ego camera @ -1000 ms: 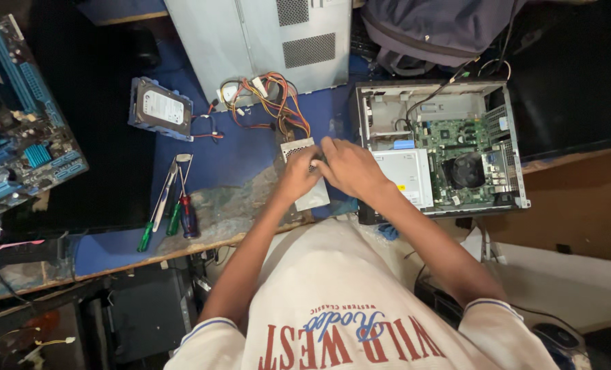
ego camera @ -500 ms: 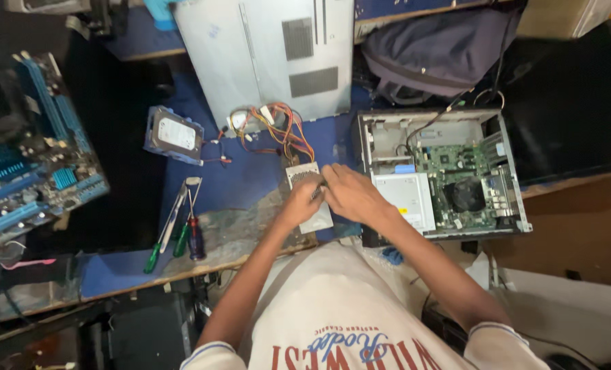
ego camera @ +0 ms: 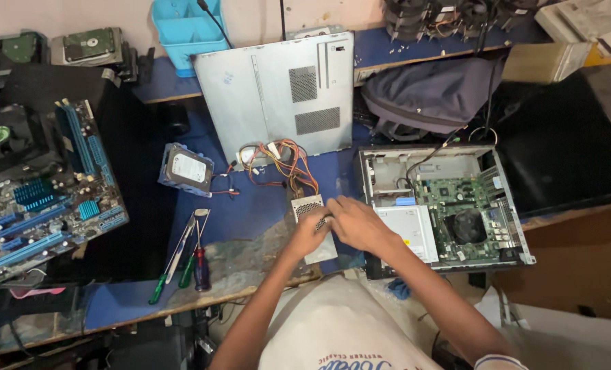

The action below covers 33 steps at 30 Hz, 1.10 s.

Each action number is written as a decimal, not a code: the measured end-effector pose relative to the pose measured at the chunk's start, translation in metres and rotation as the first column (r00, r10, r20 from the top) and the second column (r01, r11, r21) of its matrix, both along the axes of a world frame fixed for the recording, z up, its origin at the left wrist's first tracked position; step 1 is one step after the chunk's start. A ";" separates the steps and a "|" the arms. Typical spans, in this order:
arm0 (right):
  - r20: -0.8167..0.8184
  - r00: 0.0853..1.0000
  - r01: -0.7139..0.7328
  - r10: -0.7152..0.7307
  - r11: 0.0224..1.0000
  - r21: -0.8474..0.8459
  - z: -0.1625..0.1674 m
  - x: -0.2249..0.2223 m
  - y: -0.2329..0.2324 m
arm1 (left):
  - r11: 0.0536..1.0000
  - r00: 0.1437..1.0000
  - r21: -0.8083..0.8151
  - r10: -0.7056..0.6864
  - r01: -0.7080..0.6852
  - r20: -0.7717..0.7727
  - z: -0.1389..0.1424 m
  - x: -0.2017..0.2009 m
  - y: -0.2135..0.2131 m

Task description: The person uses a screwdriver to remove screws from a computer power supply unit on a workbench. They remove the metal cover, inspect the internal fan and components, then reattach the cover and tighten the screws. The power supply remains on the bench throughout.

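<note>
Gripping the small grey power supply (ego camera: 314, 229) near the bench's front edge, left hand (ego camera: 310, 233) and right hand (ego camera: 357, 223) both curled onto it, beside the open computer case (ego camera: 388, 164).

Cluttered blue workbench (ego camera: 251, 219), screwdrivers (ego camera: 182, 257), motherboard (ego camera: 45, 199)

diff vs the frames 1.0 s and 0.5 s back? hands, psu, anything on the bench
Both hands, left hand and right hand, stay together on the small grey power supply; no release or new grasp shows. The head camera tilted up, so everything sits lower in frame and more of the back shelf shows. The open computer case, hard drive and screwdrivers kept their places.
</note>
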State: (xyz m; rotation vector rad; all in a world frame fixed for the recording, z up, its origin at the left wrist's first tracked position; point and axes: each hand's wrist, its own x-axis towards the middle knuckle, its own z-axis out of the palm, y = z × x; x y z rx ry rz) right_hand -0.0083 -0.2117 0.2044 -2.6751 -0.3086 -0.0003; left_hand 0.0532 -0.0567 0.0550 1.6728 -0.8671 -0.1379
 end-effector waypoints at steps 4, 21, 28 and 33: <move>-0.001 1.000 -0.016 0.016 0.999 0.041 0.005 0.001 -0.002 | 0.997 0.996 -0.018 0.071 -0.071 0.049 0.009 -0.003 -0.002; -0.013 0.999 0.035 -0.034 0.999 0.033 0.006 0.005 0.004 | 0.961 0.962 -0.035 0.273 -0.273 -0.001 0.016 -0.017 -0.022; -0.003 0.999 -0.047 0.047 0.999 0.007 0.013 0.008 0.003 | 0.988 0.992 -0.128 0.093 -0.082 0.085 0.019 -0.012 0.001; 0.010 0.999 0.040 -0.040 0.998 -0.051 0.008 0.006 0.008 | 0.991 0.989 -0.029 0.134 -0.132 0.067 0.010 -0.011 0.000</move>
